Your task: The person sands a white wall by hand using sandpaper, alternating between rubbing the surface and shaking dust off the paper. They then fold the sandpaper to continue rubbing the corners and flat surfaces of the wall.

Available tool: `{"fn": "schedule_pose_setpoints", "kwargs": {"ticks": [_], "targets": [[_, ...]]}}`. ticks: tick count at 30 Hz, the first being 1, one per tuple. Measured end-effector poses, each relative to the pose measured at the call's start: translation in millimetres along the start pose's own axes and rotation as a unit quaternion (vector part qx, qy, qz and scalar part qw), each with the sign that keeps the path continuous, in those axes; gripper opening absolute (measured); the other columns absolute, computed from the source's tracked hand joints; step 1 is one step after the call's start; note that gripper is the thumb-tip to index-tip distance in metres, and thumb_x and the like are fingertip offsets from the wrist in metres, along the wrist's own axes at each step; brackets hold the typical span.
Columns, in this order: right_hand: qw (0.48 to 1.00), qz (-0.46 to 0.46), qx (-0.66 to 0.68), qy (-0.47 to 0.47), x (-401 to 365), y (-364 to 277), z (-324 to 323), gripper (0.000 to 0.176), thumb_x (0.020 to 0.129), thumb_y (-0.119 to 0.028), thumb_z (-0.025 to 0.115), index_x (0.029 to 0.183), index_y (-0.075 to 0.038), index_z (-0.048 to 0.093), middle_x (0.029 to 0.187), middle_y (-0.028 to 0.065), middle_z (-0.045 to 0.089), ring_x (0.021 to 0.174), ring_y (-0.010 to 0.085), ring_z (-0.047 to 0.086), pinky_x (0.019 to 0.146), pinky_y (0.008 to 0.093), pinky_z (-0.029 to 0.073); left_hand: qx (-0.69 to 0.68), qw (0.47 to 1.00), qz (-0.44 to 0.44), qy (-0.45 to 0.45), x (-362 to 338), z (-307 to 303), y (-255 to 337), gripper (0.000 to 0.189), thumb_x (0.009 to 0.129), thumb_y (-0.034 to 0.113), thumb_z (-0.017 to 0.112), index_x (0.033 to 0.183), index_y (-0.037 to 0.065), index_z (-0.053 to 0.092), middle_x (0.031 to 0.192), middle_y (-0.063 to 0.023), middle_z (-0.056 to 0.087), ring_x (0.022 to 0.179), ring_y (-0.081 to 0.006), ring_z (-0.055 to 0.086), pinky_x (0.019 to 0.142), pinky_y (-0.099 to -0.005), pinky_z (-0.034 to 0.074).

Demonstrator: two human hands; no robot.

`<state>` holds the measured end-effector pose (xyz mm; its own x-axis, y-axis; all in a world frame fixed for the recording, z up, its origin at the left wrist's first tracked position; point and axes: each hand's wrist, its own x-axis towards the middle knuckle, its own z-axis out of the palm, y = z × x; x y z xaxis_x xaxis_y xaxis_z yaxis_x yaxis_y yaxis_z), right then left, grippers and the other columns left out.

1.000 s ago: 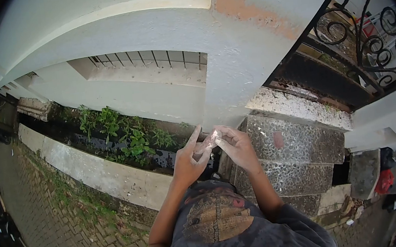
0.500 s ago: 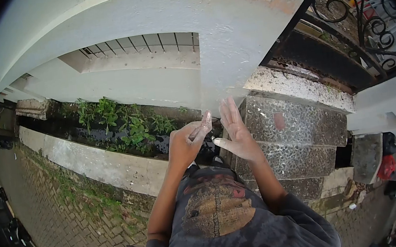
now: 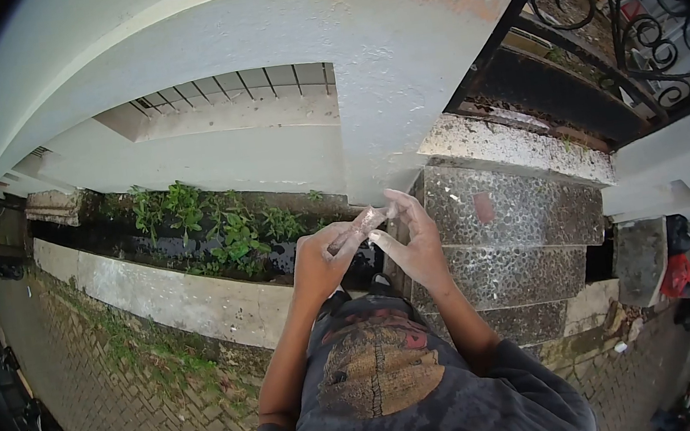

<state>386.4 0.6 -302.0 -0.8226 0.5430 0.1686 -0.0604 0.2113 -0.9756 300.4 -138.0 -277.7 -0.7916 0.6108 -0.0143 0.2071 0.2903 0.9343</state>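
Both of my hands meet in front of my body, over the drain, their fingers coated with pale dust. On my left hand the thumb and fingers are pressed together and point toward the right hand; whether anything small sits between them is hidden. My right hand has its fingers curved and its thumb apart from them, around the dusty left fingertips and seemingly touching them. Behind the hands rises a pale painted wall, its paint peeled to orange near the top.
Green plants grow in a wet drain along the wall, edged by a concrete curb. Pebbled steps lead up to a black iron gate at right. Brick paving lies left. A red bag rests far right.
My right hand has gone from flat, stretched fingers to curved ones and moved in against the left fingertips. The left hand stays pinched. The view has shifted slightly.
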Motion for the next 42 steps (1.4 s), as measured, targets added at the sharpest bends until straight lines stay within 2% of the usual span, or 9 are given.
{"fn": "schedule_pose_setpoints", "kwargs": {"ticks": [10, 13, 16, 17, 20, 29, 35, 38, 42], "targets": [[0.984, 0.092, 0.148, 0.034, 0, -2, 0, 0.048, 0.079, 0.009, 0.06, 0.125, 0.005, 0.047, 0.073, -0.0003, 0.055, 0.087, 0.0085, 0.055, 0.083, 0.0224, 0.041, -0.308, 0.947, -0.093, 0.017, 2, 3, -33, 0.026, 0.089, 0.012, 0.056, 0.106, -0.007, 0.063, 0.091, -0.0056, 0.066, 0.08, -0.0105, 0.06, 0.075, -0.024, 0.046], [0.971, 0.099, 0.217, -0.024, -2, 5, 5, 0.071, 0.077, 0.008, 0.063, 0.14, 0.003, 0.03, 0.097, 0.0093, 0.06, 0.115, 0.0192, 0.052, 0.097, 0.0304, 0.037, -0.418, 0.899, -0.124, 0.035, 1, 9, -33, 0.028, 0.091, 0.011, 0.054, 0.109, -0.009, 0.06, 0.096, -0.0064, 0.065, 0.085, -0.0104, 0.059, 0.079, -0.0253, 0.045], [0.927, 0.081, 0.349, -0.111, -2, -4, 15, 0.086, 0.075, 0.005, 0.065, 0.145, -0.001, 0.015, 0.133, 0.0192, 0.044, 0.136, 0.0262, 0.029, 0.109, 0.0391, 0.023, -0.456, 0.881, -0.125, 0.028, 2, 8, -32, 0.027, 0.092, 0.01, 0.053, 0.11, -0.009, 0.06, 0.097, -0.0072, 0.063, 0.088, -0.0115, 0.058, 0.082, -0.0274, 0.045], [0.925, 0.085, 0.345, -0.136, -2, 1, 17, 0.092, 0.075, 0.0, 0.068, 0.147, -0.004, 0.01, 0.15, 0.0209, 0.017, 0.141, 0.0271, 0.016, 0.113, 0.0421, 0.014, -0.461, 0.879, -0.119, 0.019, 3, 5, -35, 0.027, 0.092, 0.01, 0.053, 0.109, -0.009, 0.06, 0.097, -0.0071, 0.063, 0.088, -0.012, 0.058, 0.083, -0.0279, 0.045], [0.997, 0.009, -0.028, -0.071, 3, 2, 19, 0.084, 0.077, -0.003, 0.068, 0.145, -0.003, 0.019, 0.143, 0.02, 0.032, 0.134, 0.0277, 0.032, 0.108, 0.0405, 0.027, -0.457, 0.882, -0.114, 0.026, 4, 3, -32, 0.024, 0.091, 0.009, 0.054, 0.106, -0.008, 0.061, 0.095, -0.0073, 0.063, 0.088, -0.0126, 0.059, 0.083, -0.0286, 0.045], [0.981, 0.098, 0.041, -0.161, 10, 8, 6, 0.035, 0.08, -0.004, 0.064, 0.114, 0.0, 0.058, 0.104, 0.0098, 0.063, 0.096, 0.0146, 0.06, 0.084, 0.0281, 0.046, -0.355, 0.933, -0.062, 0.003, 7, -10, -41, 0.016, 0.085, 0.007, 0.061, 0.095, -0.004, 0.065, 0.091, -0.0068, 0.066, 0.082, -0.0104, 0.06, 0.077, -0.0248, 0.046], [0.982, -0.055, -0.18, 0.006, 5, -7, 10, 0.042, 0.075, 0.001, 0.064, 0.116, -0.001, 0.056, 0.098, 0.0094, 0.062, 0.076, 0.0128, 0.058, 0.082, 0.0267, 0.045, -0.184, 0.978, -0.063, 0.074, 8, -28, -30, 0.014, 0.08, 0.008, 0.066, 0.089, -0.003, 0.069, 0.094, -0.008, 0.067, 0.089, -0.0156, 0.06, 0.083, -0.0304, 0.045], [0.997, 0.068, 0.018, -0.008, -4, -2, 13, 0.051, 0.073, 0.003, 0.065, 0.122, 0.001, 0.052, 0.106, 0.012, 0.061, 0.074, 0.013, 0.055, 0.083, 0.0277, 0.045, -0.184, 0.975, -0.016, 0.123, 8, -19, -32, 0.014, 0.078, 0.008, 0.068, 0.087, -0.002, 0.07, 0.106, -0.0111, 0.065, 0.102, -0.02, 0.056, 0.091, -0.0331, 0.041], [0.99, -0.046, -0.039, -0.125, -3, -13, 23, 0.083, 0.072, -0.007, 0.068, 0.142, 0.0, 0.025, 0.145, 0.023, 0.026, 0.133, 0.0318, 0.032, 0.106, 0.0421, 0.029, -0.185, 0.976, -0.024, 0.114, 6, -16, -29, 0.013, 0.077, 0.008, 0.068, 0.085, -0.002, 0.071, 0.118, -0.0136, 0.06, 0.112, -0.0227, 0.051, 0.097, -0.0349, 0.036]]}}
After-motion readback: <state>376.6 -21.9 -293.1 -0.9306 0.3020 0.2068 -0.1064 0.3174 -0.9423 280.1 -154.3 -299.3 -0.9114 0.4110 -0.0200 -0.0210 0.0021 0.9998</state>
